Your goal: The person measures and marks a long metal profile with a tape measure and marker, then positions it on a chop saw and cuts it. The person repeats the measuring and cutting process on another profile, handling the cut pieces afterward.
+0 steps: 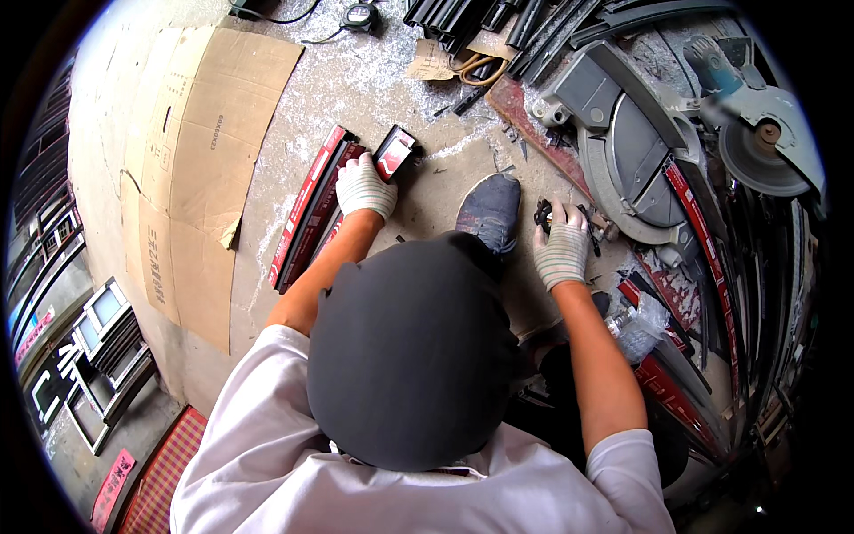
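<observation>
Both my hands wear white knit gloves. My left hand (365, 187) lies on a stack of long red-filmed dark metal profiles (307, 214) on the concrete floor, its fingers curled around the end of a short red-and-black profile piece (397, 151). My right hand (562, 251) reaches down to the floor beside the saw base, fingertips pinching a small black part (542, 214). My dark shoe (490, 210) sits between the two hands. My dark cap (411, 351) hides the floor just in front of my body.
A mitre saw (636, 151) with its round blade (763, 147) stands at the right, with red-filmed profiles (703, 222) across it. A flattened cardboard sheet (200, 151) lies at the left. Black profiles (498, 22), a tape measure (359, 15), a plastic bottle (636, 325) and stacked window frames (98, 356) surround me.
</observation>
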